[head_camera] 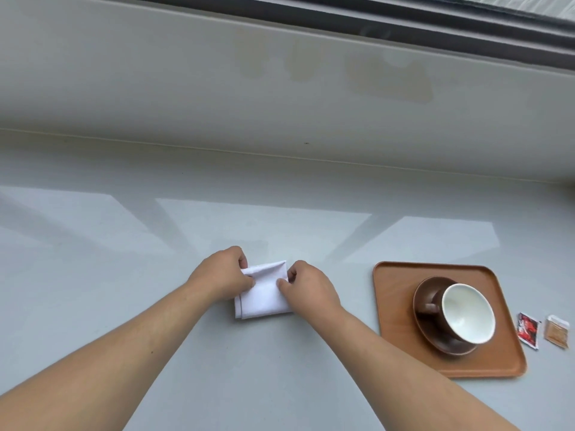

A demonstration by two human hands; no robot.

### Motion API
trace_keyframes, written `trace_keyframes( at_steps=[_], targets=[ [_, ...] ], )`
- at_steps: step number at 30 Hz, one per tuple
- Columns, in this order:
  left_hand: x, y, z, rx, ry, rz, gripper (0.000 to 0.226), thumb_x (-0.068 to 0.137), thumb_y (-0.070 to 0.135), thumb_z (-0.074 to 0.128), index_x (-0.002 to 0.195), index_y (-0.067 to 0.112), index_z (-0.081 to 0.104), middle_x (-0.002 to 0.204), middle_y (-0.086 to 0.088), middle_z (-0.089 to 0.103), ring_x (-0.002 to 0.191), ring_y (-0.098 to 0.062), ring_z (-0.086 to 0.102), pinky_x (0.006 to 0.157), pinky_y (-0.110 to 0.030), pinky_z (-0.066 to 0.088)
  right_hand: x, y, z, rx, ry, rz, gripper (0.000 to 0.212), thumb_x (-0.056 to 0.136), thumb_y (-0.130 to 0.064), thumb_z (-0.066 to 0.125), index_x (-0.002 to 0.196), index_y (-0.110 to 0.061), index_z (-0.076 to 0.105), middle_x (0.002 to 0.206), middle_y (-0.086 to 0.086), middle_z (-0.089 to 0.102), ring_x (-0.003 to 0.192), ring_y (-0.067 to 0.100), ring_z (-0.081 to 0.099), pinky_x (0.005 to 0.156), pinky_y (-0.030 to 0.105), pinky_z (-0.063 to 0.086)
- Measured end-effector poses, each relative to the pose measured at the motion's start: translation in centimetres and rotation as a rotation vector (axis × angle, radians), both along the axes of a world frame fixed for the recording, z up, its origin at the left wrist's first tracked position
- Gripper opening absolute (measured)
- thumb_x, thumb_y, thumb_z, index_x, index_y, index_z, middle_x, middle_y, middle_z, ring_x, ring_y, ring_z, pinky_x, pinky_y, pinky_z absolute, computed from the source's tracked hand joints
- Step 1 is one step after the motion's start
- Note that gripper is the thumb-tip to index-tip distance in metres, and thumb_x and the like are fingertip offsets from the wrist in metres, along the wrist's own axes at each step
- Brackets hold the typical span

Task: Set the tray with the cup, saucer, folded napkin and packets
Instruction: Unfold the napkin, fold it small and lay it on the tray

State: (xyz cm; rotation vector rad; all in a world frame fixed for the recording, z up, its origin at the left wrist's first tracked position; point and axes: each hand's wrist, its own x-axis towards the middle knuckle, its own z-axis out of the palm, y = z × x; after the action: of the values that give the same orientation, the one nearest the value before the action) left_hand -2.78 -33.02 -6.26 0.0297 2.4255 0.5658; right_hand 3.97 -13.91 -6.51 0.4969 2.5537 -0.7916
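A white napkin (264, 293), folded into a small rectangle, lies on the grey counter in the middle. My left hand (222, 273) pinches its far left edge and my right hand (306, 286) pinches its right edge. To the right sits a brown tray (395, 306) holding a dark brown saucer (435, 331). A brown cup with a white inside (466, 312) stands on the saucer. Right of the tray lie a red packet (527, 329) and a tan packet (557, 331) on the counter.
The grey counter (124, 275) runs back to a low wall under a dark window frame (404, 23). Bare surface stretches to the left and in front of the napkin.
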Motion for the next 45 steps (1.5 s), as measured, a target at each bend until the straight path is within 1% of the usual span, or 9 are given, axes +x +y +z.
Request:
trace_keyframes(
  at_steps=[4, 10, 15, 19, 24, 27, 32, 40, 45],
  targets=[
    [0.4, 0.6, 0.8, -0.053, -0.085, -0.028, 0.028, 0.075, 0.034, 0.073, 0.098, 0.032, 0.056, 0.096, 0.011, 0.064, 0.083, -0.011, 0.063, 0.063, -0.031, 0.048, 1.0, 0.8, 0.5, -0.051, -0.022, -0.032, 0.011, 0.089, -0.036, 0.056, 0.091, -0.025, 0.057, 0.087, -0.008, 0.064, 0.081, 0.017, 0.061, 0.058, 0.03, 0.043],
    [1.4, 3.1, 2.6, -0.259, -0.049, -0.178, 0.01, 0.077, 0.028, 0.064, 0.081, 0.028, 0.055, 0.087, 0.006, 0.063, 0.075, -0.013, 0.059, 0.057, -0.029, 0.04, 3.0, 1.6, 0.5, -0.055, -0.008, 0.067, 0.014, 0.089, -0.036, 0.055, 0.094, -0.023, 0.056, 0.093, -0.004, 0.063, 0.084, 0.021, 0.059, 0.06, 0.032, 0.041],
    [2.9, 5.5, 4.2, 0.097, -0.16, 0.034, 0.014, 0.076, 0.022, 0.063, 0.075, 0.018, 0.049, 0.075, 0.002, 0.055, 0.064, -0.019, 0.046, 0.058, -0.032, 0.033, 3.8, 4.9, 0.9, -0.172, 0.042, 0.028, 0.037, 0.081, -0.044, 0.061, 0.111, -0.023, 0.053, 0.104, -0.001, 0.063, 0.089, 0.023, 0.062, 0.063, 0.033, 0.045],
    [5.2, 9.2, 6.4, 0.403, -0.286, 0.226, 0.027, 0.068, 0.026, 0.067, 0.089, 0.011, 0.058, 0.08, -0.002, 0.059, 0.073, -0.021, 0.051, 0.068, -0.034, 0.039, 3.3, 10.4, 3.2, -0.53, -0.063, -0.132, 0.067, 0.08, -0.052, 0.069, 0.137, -0.029, 0.043, 0.121, -0.002, 0.062, 0.099, 0.017, 0.065, 0.069, 0.029, 0.05],
    [8.9, 15.2, 7.8, 0.607, -0.288, 0.451, 0.058, 0.065, 0.025, 0.078, 0.119, 0.028, 0.058, 0.103, 0.002, 0.079, 0.091, -0.023, 0.071, 0.076, -0.037, 0.049, 2.3, 18.6, 6.3, -0.8, -0.079, -0.184, 0.018, 0.088, -0.02, 0.071, 0.105, -0.016, 0.066, 0.096, 0.005, 0.072, 0.073, 0.015, 0.067, 0.06, 0.029, 0.056],
    [11.3, 18.9, 8.1, 0.602, -0.289, 0.464, 0.061, 0.065, 0.03, 0.081, 0.121, 0.036, 0.056, 0.103, 0.007, 0.081, 0.092, -0.018, 0.074, 0.076, -0.036, 0.051, 1.7, 22.7, 7.4, -0.613, -0.018, -0.052, 0.01, 0.087, -0.017, 0.072, 0.095, -0.02, 0.067, 0.083, 0.001, 0.069, 0.058, 0.009, 0.061, 0.054, 0.023, 0.049],
    [15.3, 23.6, 6.7, 0.516, -0.261, 0.514, 0.043, 0.08, 0.036, 0.08, 0.117, 0.03, 0.059, 0.109, -0.001, 0.075, 0.095, -0.017, 0.072, 0.076, -0.033, 0.054, 1.3, 25.9, 8.0, -0.303, -0.001, 0.306, 0.02, 0.083, -0.02, 0.067, 0.101, -0.028, 0.07, 0.088, -0.014, 0.065, 0.078, 0.013, 0.064, 0.06, 0.024, 0.048],
    [16.1, 23.4, 4.1, 0.571, -0.307, 0.686, 0.036, 0.09, 0.024, 0.08, 0.123, 0.021, 0.066, 0.11, -0.005, 0.079, 0.096, -0.023, 0.078, 0.093, -0.05, 0.061, 2.6, 24.9, 6.8, -0.154, -0.07, 0.584, 0.016, 0.082, -0.02, 0.068, 0.095, -0.027, 0.073, 0.079, -0.017, 0.061, 0.07, 0.005, 0.057, 0.054, 0.023, 0.042],
    [15.4, 22.7, 3.3, 0.388, -0.303, 0.557, 0.016, 0.087, 0.023, 0.08, 0.099, 0.015, 0.072, 0.098, -0.005, 0.079, 0.086, -0.022, 0.075, 0.074, -0.035, 0.059, 3.2, 23.3, 5.8, 0.102, -0.069, 0.699, 0.014, 0.083, -0.014, 0.06, 0.087, -0.02, 0.072, 0.083, -0.003, 0.07, 0.079, 0.023, 0.064, 0.054, 0.03, 0.043]
  ],
)
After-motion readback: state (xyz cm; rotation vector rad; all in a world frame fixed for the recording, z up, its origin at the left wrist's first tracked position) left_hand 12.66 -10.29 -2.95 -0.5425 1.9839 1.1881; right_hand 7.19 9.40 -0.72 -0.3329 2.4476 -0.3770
